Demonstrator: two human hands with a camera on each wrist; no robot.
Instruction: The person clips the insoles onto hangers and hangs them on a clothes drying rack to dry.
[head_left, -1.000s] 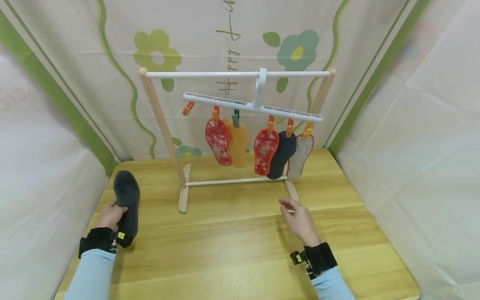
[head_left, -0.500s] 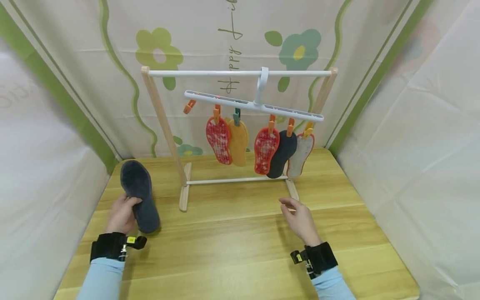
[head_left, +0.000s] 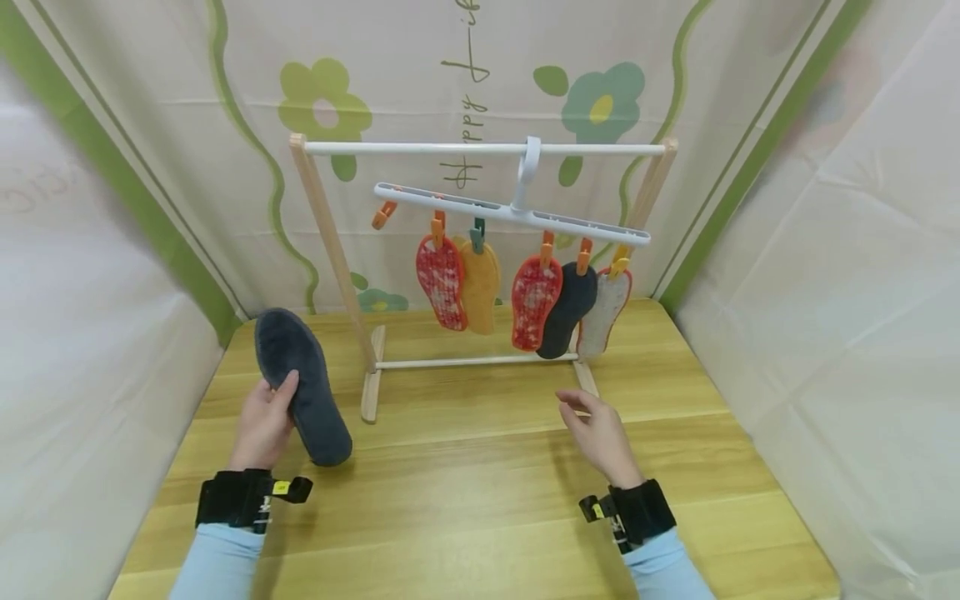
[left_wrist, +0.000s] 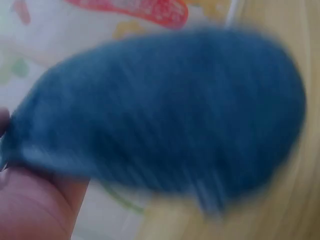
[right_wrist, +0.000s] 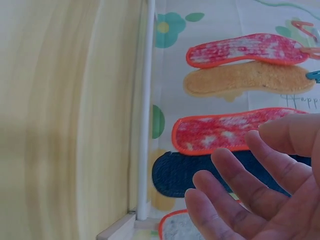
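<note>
At the left, my left hand [head_left: 262, 421] pinches a dark grey insole [head_left: 303, 387] by its side edge, thumb on its face, above the table. Blurred, the same insole [left_wrist: 165, 110] fills much of the left wrist view. My right hand [head_left: 598, 437] holds nothing, its fingers relaxed and slightly bent in front of the rack's right foot. Insoles hang from a white clip hanger [head_left: 450, 202]: a red one [head_left: 441, 283], a yellow one [head_left: 480, 287], another red one [head_left: 537, 304], a dark one [head_left: 568, 310] and a grey one [head_left: 604, 312]. An orange clip [head_left: 384, 215] at the hanger's left end holds nothing.
The hanger hooks over the top bar [head_left: 420, 149] of a wooden rack [head_left: 330, 242] and slopes down to the right. The rack stands at the back of a wooden table [head_left: 450, 500]. A printed cloth [head_left: 420, 83] hangs behind, with pale cloth walls on both sides.
My left hand has lifted the dark grey insole off the table and carried it to the right, its lower end swinging rightward. My right hand has hardly moved.
</note>
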